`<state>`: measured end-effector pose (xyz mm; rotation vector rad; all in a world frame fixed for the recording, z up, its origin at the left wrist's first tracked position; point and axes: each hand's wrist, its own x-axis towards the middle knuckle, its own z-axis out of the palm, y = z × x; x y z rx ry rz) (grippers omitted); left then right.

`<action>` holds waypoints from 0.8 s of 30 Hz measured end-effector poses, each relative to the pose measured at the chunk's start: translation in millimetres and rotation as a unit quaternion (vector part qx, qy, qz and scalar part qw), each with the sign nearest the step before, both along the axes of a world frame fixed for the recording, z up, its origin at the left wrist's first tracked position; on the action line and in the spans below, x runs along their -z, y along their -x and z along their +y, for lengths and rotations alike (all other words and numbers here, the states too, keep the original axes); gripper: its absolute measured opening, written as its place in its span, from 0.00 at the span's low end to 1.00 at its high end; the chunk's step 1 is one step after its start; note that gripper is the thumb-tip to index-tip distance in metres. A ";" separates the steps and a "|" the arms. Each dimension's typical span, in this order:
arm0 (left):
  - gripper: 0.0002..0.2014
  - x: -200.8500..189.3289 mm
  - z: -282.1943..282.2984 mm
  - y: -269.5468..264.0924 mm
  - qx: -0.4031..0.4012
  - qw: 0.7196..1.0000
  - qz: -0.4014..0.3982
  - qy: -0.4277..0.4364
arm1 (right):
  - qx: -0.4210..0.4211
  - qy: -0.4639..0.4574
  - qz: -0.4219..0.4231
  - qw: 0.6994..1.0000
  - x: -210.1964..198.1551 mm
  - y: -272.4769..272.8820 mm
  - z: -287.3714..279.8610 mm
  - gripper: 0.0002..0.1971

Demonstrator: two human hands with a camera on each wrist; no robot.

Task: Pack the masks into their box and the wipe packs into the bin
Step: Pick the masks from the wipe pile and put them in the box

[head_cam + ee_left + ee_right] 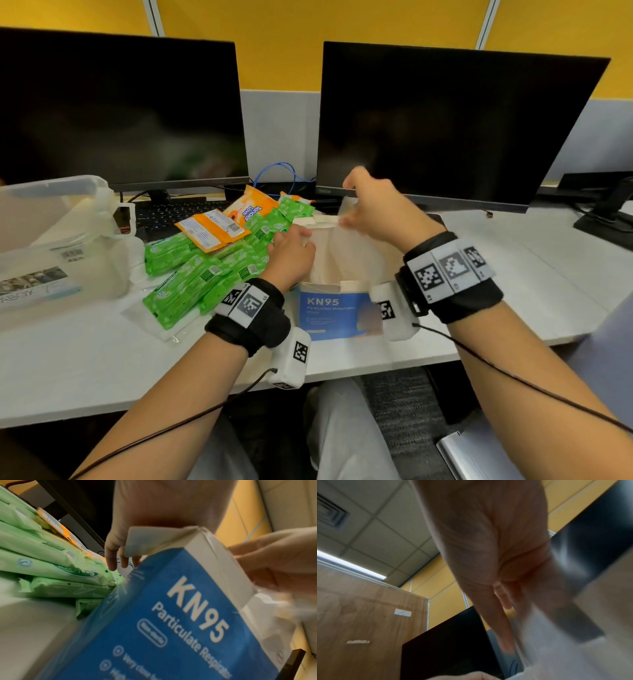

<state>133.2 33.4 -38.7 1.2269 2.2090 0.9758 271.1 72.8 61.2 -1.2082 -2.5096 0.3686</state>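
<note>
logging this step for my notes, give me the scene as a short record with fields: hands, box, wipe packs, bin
left hand: left hand grips the left edge of the open mask box
right hand: right hand pinches a pale sheet-like thing over the box; too blurred to say if it is a mask
box: blue, printed KN95, top flaps open, near the desk front edge
wipe packs: green packs with two orange packs on top, piled left of the box
bin: clear bin at far left; no wipe packs visible in it

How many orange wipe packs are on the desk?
2: one orange wipe pack lies atop the green packs, the other just behind it. More may be hidden.
</note>
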 end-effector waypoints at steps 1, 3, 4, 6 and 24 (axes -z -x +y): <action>0.18 0.2 0.3 1.2 -0.001 1.000 0.003 0.002 | -0.001 0.035 -0.046 0.998 6.5 0.9 0.7 0.30; 0.18 0.4 0.6 2.5 -0.001 1.000 0.011 0.005 | -0.010 0.115 -0.154 0.981 18.8 -1.2 1.6 0.33; 0.18 0.2 0.4 2.9 -0.003 1.000 0.011 0.004 | -0.016 0.137 -0.203 0.969 25.0 -2.0 2.1 0.31; 0.17 2.0 3.0 3.3 -0.005 1.000 0.007 0.000 | -0.020 0.126 -0.262 0.957 35.6 -3.2 1.8 0.25; 0.14 4.1 -12.1 9.6 0.001 0.961 -0.252 -0.110 | -0.029 0.214 -0.157 0.964 47.7 24.0 -12.5 0.29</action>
